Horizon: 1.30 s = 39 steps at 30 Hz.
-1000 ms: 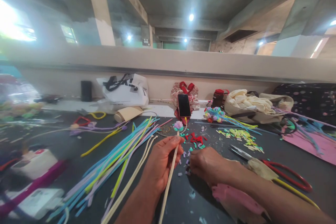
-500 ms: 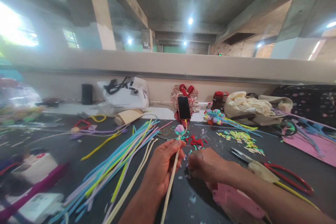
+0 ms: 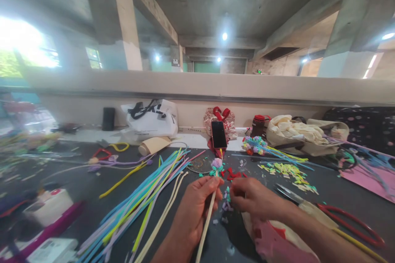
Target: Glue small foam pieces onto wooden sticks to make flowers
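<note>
In the head view, the right hand [image 3: 257, 199] has shifted slightly rightward, uncovering more purple-green bits [image 3: 226, 202]; its fingers curl, contents hidden. The left hand [image 3: 197, 209] still pinches the cream stem [image 3: 205, 227] below its purple bloom [image 3: 217, 163]. The phone [image 3: 219, 134] stands beyond; coloured strips [image 3: 142, 197] lie leftward.

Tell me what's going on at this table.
A person is working with both bare hands at a dark table. The left hand grips a cream stem topped by a small purple and turquoise flower shape. The right hand is close by, next to small purple and turquoise pieces; whether it holds one is hidden. Red-handled scissors lie to the right.
</note>
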Each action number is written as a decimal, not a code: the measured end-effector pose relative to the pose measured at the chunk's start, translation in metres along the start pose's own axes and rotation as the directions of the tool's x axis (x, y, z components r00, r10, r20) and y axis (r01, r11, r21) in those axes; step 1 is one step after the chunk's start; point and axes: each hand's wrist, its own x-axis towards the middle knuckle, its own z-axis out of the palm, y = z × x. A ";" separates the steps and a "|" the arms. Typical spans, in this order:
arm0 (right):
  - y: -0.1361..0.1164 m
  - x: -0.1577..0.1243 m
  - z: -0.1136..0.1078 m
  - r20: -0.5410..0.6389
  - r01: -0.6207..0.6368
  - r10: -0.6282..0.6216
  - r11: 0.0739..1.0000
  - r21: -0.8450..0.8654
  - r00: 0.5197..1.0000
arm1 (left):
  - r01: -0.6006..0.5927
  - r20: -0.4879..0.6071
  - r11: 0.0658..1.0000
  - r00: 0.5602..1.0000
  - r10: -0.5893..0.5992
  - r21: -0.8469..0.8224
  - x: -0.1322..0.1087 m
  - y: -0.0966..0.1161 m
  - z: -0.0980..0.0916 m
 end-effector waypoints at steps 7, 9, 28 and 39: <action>-0.012 -0.010 -0.005 -0.056 -0.116 0.219 0.699 0.706 0.974 | 0.048 0.078 0.997 0.995 -0.053 0.063 0.004 -0.011 0.000; -0.015 -0.010 -0.002 -0.102 -0.059 0.206 0.654 0.755 0.973 | 0.045 0.083 0.996 0.995 -0.051 0.072 0.006 -0.015 0.000; -0.014 -0.010 -0.002 -0.164 -0.088 0.294 0.685 0.723 0.942 | 0.046 0.096 0.993 0.994 -0.057 0.109 0.008 -0.023 0.001; -0.015 -0.006 0.010 -0.144 -0.035 0.309 0.510 0.859 0.940 | 0.056 0.125 0.998 0.990 -0.060 0.039 0.006 -0.025 0.006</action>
